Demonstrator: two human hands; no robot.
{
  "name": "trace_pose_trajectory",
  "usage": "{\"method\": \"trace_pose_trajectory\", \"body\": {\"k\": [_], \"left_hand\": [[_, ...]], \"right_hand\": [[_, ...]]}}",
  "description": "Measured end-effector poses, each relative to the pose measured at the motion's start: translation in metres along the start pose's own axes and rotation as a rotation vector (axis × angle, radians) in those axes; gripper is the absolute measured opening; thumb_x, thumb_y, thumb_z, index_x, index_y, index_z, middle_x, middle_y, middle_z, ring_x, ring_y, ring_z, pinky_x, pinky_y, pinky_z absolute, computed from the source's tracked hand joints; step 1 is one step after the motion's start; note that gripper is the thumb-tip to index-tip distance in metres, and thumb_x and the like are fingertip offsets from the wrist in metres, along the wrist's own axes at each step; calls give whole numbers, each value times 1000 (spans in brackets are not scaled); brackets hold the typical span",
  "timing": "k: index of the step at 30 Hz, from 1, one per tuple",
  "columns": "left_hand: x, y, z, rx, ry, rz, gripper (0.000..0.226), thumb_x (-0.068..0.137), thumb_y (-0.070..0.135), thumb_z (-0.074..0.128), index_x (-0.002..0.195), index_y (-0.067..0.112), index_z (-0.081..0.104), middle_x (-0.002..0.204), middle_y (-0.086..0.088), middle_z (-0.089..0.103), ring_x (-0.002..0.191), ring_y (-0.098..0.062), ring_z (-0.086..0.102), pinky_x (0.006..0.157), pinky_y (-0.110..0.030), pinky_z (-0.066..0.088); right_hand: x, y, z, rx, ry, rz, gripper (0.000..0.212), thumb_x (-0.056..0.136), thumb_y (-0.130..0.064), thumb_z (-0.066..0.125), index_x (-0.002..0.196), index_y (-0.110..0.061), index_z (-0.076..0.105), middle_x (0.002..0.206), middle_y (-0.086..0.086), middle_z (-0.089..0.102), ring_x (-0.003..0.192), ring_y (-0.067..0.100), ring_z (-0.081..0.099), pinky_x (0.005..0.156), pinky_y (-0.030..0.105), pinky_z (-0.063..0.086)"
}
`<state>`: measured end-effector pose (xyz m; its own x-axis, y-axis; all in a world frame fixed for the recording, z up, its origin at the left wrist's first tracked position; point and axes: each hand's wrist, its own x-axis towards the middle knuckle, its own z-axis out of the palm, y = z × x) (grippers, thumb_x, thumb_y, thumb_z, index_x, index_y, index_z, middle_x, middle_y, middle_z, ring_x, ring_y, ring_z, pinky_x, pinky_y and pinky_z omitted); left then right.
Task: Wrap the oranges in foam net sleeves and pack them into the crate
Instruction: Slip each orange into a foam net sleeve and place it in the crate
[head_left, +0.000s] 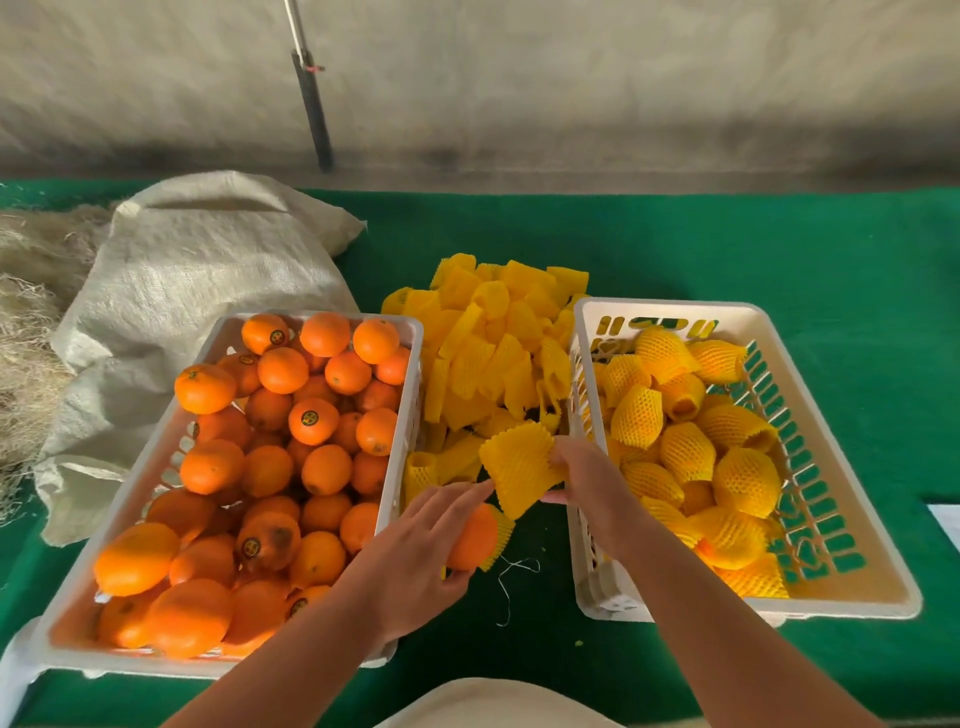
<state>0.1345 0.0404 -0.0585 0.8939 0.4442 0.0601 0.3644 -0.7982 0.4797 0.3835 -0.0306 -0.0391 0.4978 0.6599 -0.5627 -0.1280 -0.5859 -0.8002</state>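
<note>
Oranges (270, 457) fill the white crate (410, 332) on the left side of the green table (727, 249), several carrying small round stickers. Between this crate and a second white crate (878, 561) on the right lies a loose pile of yellow foam net sleeves (493, 338). The right-hand crate holds wrapped oranges (717, 452), each inside a yellow net, heaped against one another.

In the gap between the two crates, the left hand (415, 551) grips a single orange (474, 538), its fingers curled over the top and the thumb underneath. The orange's far end already sits inside the edge of a yellow sleeve. The right hand (587, 478) pinches an open foam net sleeve (519, 467) just above that orange, beside the near left corner of the right crate; whether this sleeve is the same one touching the orange I cannot tell.

A pale woven sack (197, 291) lies crumpled behind the left crate, with dry straw-like fibre (26, 291) at the far left. A thin white thread (511, 582) lies on the table near the hands.
</note>
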Motion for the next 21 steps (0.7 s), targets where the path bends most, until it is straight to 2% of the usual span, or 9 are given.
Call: {"method": "trace_pose_trajectory", "body": {"k": [2,5,9,12,13,14,16,18,21], "left_hand": [[-3,5,-1,-14,18,5,109,85,56,77,156,59,-7,162,27,14,140,-10,30,101,-35,42],[-6,9,1,-2,24,5,108,86,57,75,155,60,-8,166,23,12,145,-21,39,102,-38,46],[-13,11,8,3,32,-2,106,85,59,74,154,61,-7,164,25,10,143,-19,39,100,-34,44],[-17,12,11,-33,45,-34,103,84,63,72,152,64,-6,163,29,9,139,-10,32,102,-34,43],[-18,13,11,-39,47,-38,102,84,64,72,152,64,-5,161,31,9,137,-8,31,101,-33,43],[-19,14,11,-41,50,-41,101,83,64,72,152,63,-3,160,31,9,136,-7,31,101,-33,44],[-19,15,10,-38,53,-45,97,83,64,73,152,58,4,159,30,12,136,-10,35,100,-34,45],[-19,15,9,-25,44,-42,95,83,63,73,151,55,5,158,29,14,139,-13,38,101,-35,47],[-14,17,6,9,-10,-43,91,86,63,68,151,55,5,159,23,21,141,-16,37,104,-38,47]], "right_hand": [[8,5,3,62,-33,65,60,95,-11,74,147,-5,46,154,16,45,140,32,46,112,33,38],[-1,5,11,144,37,131,70,94,-10,75,151,-2,36,158,17,38,147,31,37,113,25,28],[-6,10,7,402,10,173,56,94,-10,75,142,-2,48,150,19,48,138,33,48,110,33,39],[-14,10,9,399,-32,97,18,97,-10,58,114,-8,62,132,26,59,102,32,68,82,43,63],[-15,8,10,444,-45,121,14,97,-8,55,110,-9,61,130,26,58,103,33,67,82,46,63],[-16,7,11,418,-56,125,14,99,-5,53,111,-8,59,134,25,55,113,37,63,90,52,61],[-18,7,14,453,-91,138,30,101,-1,48,131,-2,50,145,23,47,133,42,49,107,62,48],[-18,5,17,545,-97,177,43,102,-4,44,144,-1,41,146,20,47,136,43,47,109,65,45],[-19,5,20,573,-116,192,33,101,-5,45,133,-8,47,145,19,47,135,43,47,102,63,51]]}}
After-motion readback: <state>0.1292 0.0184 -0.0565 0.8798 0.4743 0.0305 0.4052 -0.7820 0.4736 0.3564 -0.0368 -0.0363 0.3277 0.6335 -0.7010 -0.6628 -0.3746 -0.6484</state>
